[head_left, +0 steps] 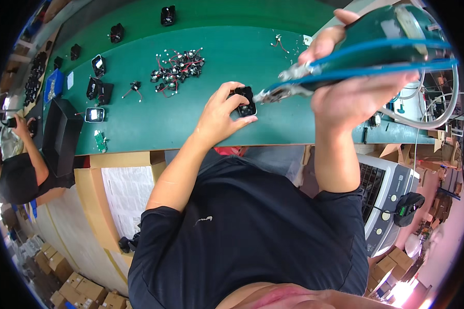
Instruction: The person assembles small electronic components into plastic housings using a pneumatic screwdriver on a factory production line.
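Note:
My left hand [220, 114] is closed around a small black plastic casing [248, 107], pressing it against the green worktop [191, 129]. Some fingers reach over the casing's open side, where dark parts show. On the right, my right hand [345, 100] is raised above the table and partly smeared by motion. It grips a pliers-like tool [288, 90] with a pointed metal nose and two long blue lengths. The nose points left, its tip close beside the casing; whether they touch I cannot tell.
Beyond my left hand lies a pile of small black parts with red wires [178, 69]. More black casings [102, 92] stand to the left, near a long black tray [62, 136] and a blue bin [52, 85]. A pale hose [448, 110] loops at right. Another person's hand [23, 127] shows far left.

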Demonstrator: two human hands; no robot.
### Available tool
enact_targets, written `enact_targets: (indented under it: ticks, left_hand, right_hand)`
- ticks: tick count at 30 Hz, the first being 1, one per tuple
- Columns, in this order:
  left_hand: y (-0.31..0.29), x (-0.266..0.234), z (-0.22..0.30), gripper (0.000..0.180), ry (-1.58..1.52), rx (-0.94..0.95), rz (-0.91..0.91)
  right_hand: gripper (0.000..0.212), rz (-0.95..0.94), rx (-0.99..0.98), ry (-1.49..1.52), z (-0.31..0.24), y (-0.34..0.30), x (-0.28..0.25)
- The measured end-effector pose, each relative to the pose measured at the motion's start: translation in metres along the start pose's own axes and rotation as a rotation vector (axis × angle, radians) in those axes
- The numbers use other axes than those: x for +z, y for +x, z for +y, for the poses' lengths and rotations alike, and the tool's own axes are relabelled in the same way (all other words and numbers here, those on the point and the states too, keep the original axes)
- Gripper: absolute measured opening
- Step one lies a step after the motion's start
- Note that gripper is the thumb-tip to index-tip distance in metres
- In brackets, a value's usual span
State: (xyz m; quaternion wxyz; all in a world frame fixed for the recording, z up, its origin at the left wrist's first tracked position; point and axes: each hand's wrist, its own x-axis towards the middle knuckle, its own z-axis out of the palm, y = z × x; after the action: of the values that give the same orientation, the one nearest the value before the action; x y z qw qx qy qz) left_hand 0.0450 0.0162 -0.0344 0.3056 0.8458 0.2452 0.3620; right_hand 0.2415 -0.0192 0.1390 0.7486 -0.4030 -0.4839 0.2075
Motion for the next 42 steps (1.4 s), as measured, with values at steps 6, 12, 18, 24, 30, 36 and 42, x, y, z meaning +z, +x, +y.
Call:
enact_targets:
  ticks: [6, 12, 18, 24, 30, 36, 42]
  left_hand:
    - [0.001, 0.000, 0.001, 0.041, -0.028, -0.025, 0.010]
    - [0.001, 0.000, 0.002, 0.037, -0.047, -0.052, -0.004]
    - [0.002, -0.001, 0.004, 0.037, -0.053, -0.054, 0.001]
    - [0.003, -0.003, 0.006, 0.036, -0.042, -0.063, -0.003]
    - [0.003, 0.000, 0.002, 0.037, -0.044, -0.031, -0.003]
    - [0.001, -0.002, 0.003, 0.035, -0.032, -0.050, -0.021]
    - [0.000, -0.005, 0.008, 0.071, -0.156, -0.096, 0.024]
  right_hand:
    - [0.118, -0.096, 0.173, 0.194, 0.017, -0.039, 0.008]
    - [0.116, 0.010, 0.164, 0.164, 0.028, -0.050, 0.016]
    - [0.116, 0.056, 0.152, 0.169, 0.029, -0.052, 0.019]
    - [0.116, 0.018, 0.183, 0.121, 0.024, -0.050, 0.020]
    - [0.111, 0.002, 0.174, 0.140, 0.032, -0.056, 0.018]
    - [0.109, -0.055, 0.197, 0.194, 0.038, -0.049, 0.015]
    - [0.118, -0.243, -0.048, 0.466, -0.005, -0.005, 0.009]
